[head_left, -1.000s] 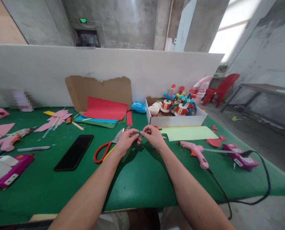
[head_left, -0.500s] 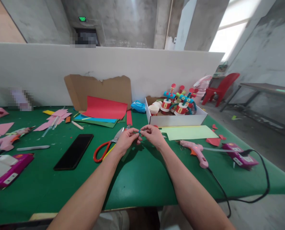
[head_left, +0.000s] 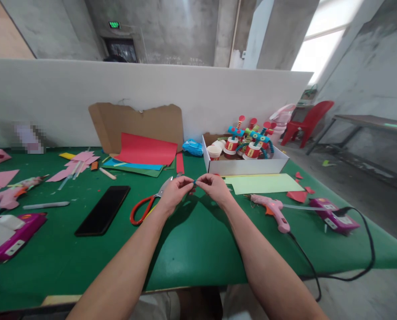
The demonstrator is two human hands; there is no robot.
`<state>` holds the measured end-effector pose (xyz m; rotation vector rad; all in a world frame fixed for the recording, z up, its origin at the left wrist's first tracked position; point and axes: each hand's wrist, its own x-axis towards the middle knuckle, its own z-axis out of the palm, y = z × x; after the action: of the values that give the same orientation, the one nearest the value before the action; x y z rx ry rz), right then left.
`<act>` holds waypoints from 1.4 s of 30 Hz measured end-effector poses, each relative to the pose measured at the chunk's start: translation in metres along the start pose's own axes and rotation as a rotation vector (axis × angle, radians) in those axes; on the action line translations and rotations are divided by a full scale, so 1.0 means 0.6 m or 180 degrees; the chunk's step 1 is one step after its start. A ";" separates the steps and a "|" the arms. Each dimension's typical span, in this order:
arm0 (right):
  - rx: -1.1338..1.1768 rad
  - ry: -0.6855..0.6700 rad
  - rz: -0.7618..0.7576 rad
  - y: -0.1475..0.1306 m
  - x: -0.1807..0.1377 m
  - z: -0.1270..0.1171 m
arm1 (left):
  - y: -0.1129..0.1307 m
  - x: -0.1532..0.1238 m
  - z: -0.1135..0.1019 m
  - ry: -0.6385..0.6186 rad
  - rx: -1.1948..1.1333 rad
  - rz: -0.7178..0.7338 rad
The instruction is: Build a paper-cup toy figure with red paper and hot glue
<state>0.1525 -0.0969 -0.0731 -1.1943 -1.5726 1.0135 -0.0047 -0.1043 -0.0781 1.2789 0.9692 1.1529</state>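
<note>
My left hand (head_left: 173,194) and my right hand (head_left: 213,188) meet above the green table (head_left: 191,249), fingertips pinched together on a small blue piece (head_left: 194,182) between them. It is too small to name further. Red-handled scissors (head_left: 148,202) lie just left of my left hand. A pink glue gun (head_left: 273,211) lies to the right of my right hand, its black cord running off the table's edge.
A black phone (head_left: 103,210) lies to the left. Coloured paper sheets (head_left: 141,155) lean on cardboard at the back. A white box (head_left: 245,165) holds paper-cup figures; a pale green sheet (head_left: 265,183) lies before it. Pink scraps and magenta packs sit at both sides.
Both hands stay pinched on the small blue piece and have lifted slightly away from me. Nothing else on the table has moved.
</note>
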 end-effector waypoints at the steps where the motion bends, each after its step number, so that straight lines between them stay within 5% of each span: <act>1: -0.0016 -0.0036 0.0013 -0.001 0.000 0.000 | 0.001 0.000 -0.001 0.0011 0.0087 0.0052; 14: 0.0037 -0.0111 0.0181 -0.006 -0.004 0.000 | -0.001 0.002 -0.001 0.0400 0.0081 -0.0018; 30: -0.0433 -0.0331 -0.0121 0.002 -0.001 -0.003 | 0.004 0.000 0.002 0.0234 0.0315 -0.0002; 32: -0.0634 -0.0113 -0.0416 -0.004 -0.004 -0.001 | 0.002 0.002 0.000 0.0306 0.0213 -0.0011; 37: -0.0787 0.1523 -0.1470 -0.034 -0.020 0.003 | -0.006 0.010 -0.009 0.0955 -0.0523 -0.0047; 39: -0.0484 0.1570 -0.1253 -0.035 -0.023 0.008 | -0.007 0.013 -0.012 0.1146 -0.0747 -0.0019; 42: 0.0124 0.0841 -0.0403 -0.021 -0.020 0.023 | -0.003 0.014 -0.010 0.1203 -0.0917 0.0013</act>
<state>0.1380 -0.1121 -0.0671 -1.1363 -1.3949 0.7674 -0.0088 -0.0951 -0.0798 0.8491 1.0258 1.5112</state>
